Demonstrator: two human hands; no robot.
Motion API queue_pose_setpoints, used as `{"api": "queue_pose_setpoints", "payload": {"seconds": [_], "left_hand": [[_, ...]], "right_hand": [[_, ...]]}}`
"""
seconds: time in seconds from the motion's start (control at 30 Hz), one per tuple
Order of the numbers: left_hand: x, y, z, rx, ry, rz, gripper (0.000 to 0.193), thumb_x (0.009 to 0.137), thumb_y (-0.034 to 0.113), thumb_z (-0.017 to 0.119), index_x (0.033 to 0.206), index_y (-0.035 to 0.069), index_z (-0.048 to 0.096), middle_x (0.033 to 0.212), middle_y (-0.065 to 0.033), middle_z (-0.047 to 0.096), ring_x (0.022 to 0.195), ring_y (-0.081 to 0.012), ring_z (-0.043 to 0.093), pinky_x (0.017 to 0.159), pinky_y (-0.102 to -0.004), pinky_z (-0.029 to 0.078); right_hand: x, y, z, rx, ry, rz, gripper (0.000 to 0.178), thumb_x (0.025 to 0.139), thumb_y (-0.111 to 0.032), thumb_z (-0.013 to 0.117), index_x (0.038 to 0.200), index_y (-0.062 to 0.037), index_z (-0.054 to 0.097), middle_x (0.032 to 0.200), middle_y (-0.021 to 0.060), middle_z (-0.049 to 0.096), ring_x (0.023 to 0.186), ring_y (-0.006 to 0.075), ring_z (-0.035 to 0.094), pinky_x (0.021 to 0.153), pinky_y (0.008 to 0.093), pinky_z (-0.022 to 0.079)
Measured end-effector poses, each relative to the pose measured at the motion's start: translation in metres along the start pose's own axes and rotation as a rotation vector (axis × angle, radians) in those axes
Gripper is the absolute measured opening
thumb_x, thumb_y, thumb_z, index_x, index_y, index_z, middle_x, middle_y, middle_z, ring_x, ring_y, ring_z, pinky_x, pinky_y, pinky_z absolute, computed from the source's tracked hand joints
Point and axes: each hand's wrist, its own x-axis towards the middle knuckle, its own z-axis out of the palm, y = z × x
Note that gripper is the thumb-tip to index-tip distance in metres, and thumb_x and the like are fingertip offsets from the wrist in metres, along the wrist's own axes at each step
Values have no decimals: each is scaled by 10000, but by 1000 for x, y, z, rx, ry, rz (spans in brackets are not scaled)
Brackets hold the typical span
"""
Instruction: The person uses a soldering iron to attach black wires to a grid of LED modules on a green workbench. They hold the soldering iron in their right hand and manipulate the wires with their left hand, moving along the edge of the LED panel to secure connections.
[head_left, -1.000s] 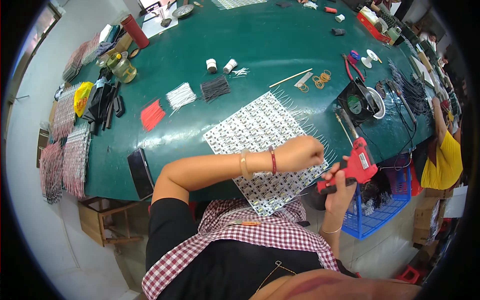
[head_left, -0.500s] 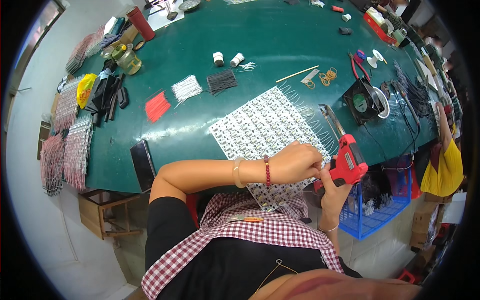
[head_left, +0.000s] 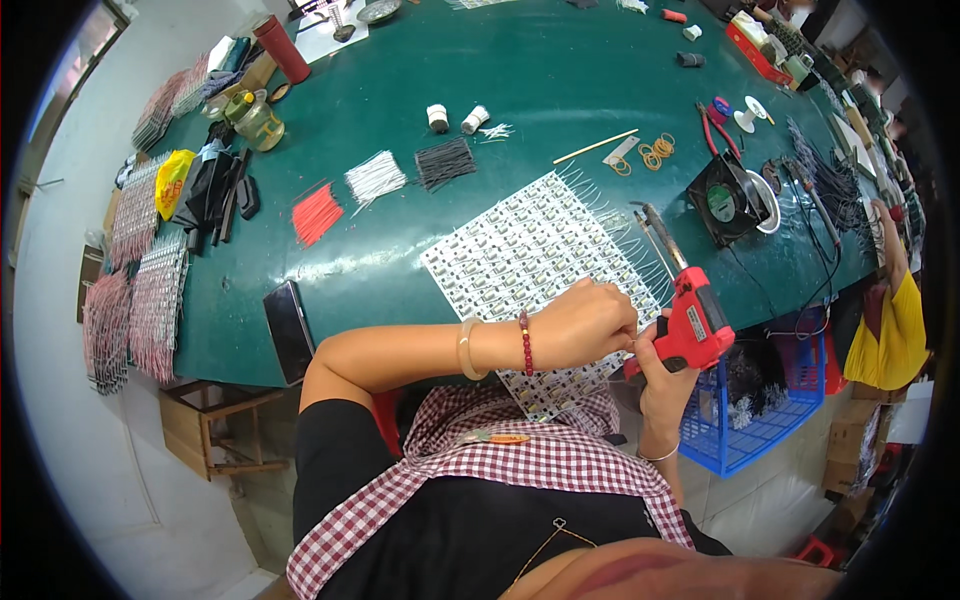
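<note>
My right hand (head_left: pixel 664 388) is closed round the grip of a red and black soldering gun (head_left: pixel 697 322), whose metal barrel points away from me. Just left of the grip, my left hand (head_left: pixel 588 322) has its fingers pinched together close to the right thumb. What the left fingers hold, if anything, is hidden. Beneath that hand lies a large white circuit board panel (head_left: pixel 530 240) dotted with rows of small components. Thin pale wires (head_left: pixel 645 262) stick out along its right edge. The panel's near corner hangs over the table edge by my checked apron (head_left: pixel 540 458).
Red wires (head_left: pixel 317 214), white wires (head_left: pixel 376 178) and black wires (head_left: pixel 445 163) lie in bundles on the green table (head_left: pixel 350 285). A phone (head_left: pixel 287 330) rests near the front edge. A black fan (head_left: pixel 722 200) stands at right, above a blue basket (head_left: pixel 755 435).
My left hand has shifted very slightly to the left, its fingers still pinched. The soldering gun has stayed almost in place in my right hand.
</note>
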Motion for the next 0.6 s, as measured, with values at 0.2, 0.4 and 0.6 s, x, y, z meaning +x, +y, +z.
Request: {"api": "queue_pose_setpoints", "payload": {"seconds": [0.2, 0.4, 0.6], "left_hand": [[-7, 9, 9, 443, 189, 254, 69, 749, 126, 612, 719, 79, 572, 690, -13, 525, 725, -172, 535, 722, -335, 400], [-11, 11, 15, 493, 311, 340, 70, 719, 118, 584, 706, 82, 525, 616, 3, 469, 653, -165, 514, 714, -345, 403], [-12, 15, 10, 422, 305, 248, 117, 717, 121, 601, 676, 90, 496, 603, -1, 471, 634, -168, 516, 708, -340, 393]], "right_hand": [[-1, -2, 2, 12, 66, 42, 446, 793, 58, 647, 1198, 15, 465, 847, 38, 568, 746, 96, 561, 668, 225, 466], [-4, -6, 7, 86, 89, 46, 446, 800, 64, 642, 1204, 16, 460, 828, 39, 560, 718, 97, 546, 671, 227, 452], [-5, -8, 11, 121, 69, 65, 448, 791, 82, 645, 1197, 18, 467, 825, 40, 558, 722, 98, 550, 675, 226, 457]]}}
